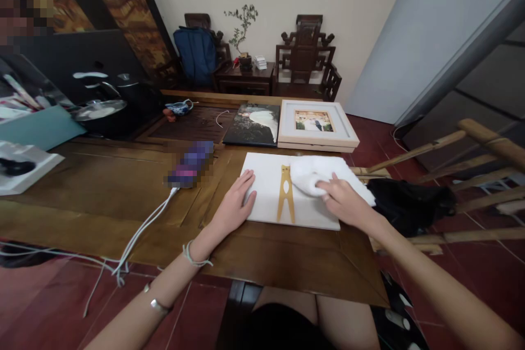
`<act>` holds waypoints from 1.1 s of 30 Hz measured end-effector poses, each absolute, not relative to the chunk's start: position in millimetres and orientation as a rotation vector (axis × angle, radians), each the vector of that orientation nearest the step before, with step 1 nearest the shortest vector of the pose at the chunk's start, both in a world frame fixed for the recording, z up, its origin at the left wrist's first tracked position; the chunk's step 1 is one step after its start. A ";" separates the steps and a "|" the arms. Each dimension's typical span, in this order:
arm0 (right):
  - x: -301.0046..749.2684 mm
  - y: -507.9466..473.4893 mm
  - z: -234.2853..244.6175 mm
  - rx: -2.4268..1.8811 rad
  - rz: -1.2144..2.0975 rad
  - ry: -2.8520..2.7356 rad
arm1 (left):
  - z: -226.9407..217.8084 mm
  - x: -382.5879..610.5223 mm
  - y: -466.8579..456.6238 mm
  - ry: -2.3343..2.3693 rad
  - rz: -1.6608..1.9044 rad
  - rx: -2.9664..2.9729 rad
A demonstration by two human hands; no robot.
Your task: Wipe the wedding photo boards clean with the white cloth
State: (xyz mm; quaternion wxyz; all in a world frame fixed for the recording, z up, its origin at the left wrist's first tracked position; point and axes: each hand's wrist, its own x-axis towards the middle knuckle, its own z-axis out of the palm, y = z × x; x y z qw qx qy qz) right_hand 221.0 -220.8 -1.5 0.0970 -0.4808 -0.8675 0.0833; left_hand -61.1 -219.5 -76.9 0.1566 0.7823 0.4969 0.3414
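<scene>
A white flat board [262, 205] lies on the wooden table in front of me. On it is a yellow-brown shape like a clothespin [286, 199], with an oval opening in its middle; whether it is printed or loose I cannot tell. My left hand [238, 202] rests on the board's left edge, fingers stretched out. A white fluffy cloth [307, 172] covers the upper right of the board and hangs past its right edge. My right hand [338, 199] grips a fold of it, the index finger pressing into the cloth.
Behind the board lie a dark photo album [253, 124] and a light box with a framed photo [315, 120]. A phone [191, 165] with a white cable [143, 224] is to the left. A wooden chair [484, 142] stands at the right, close to the table.
</scene>
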 end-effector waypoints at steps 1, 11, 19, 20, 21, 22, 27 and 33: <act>219.6 -206.6 -2.3 -1.443 0.228 -2.548 | -77.0 -61.6 -219.5 1.416 0.982 2.233; 222.8 -253.4 -13.5 -1.397 0.203 -2.593 | -76.8 -61.7 -219.6 1.415 1.003 2.218; 232.0 -321.0 8.8 -1.352 0.484 -2.656 | -77.7 -60.6 -220.0 1.410 1.030 2.192; 232.9 -312.4 9.6 -1.378 0.461 -2.638 | -77.8 -60.8 -219.9 1.411 1.029 2.193; 233.7 -300.4 9.7 -1.410 0.426 -2.615 | -77.9 -61.1 -219.8 1.412 1.026 2.195; 234.3 -285.5 9.4 -1.440 0.387 -2.591 | -78.0 -61.4 -219.8 1.415 1.022 2.199; 234.3 -204.8 3.7 -1.483 0.284 -2.487 | -77.4 -62.9 -219.2 1.409 1.008 2.215; 229.5 -203.7 -13.8 -1.513 0.193 -2.433 | -76.9 -61.9 -219.0 1.400 1.040 2.192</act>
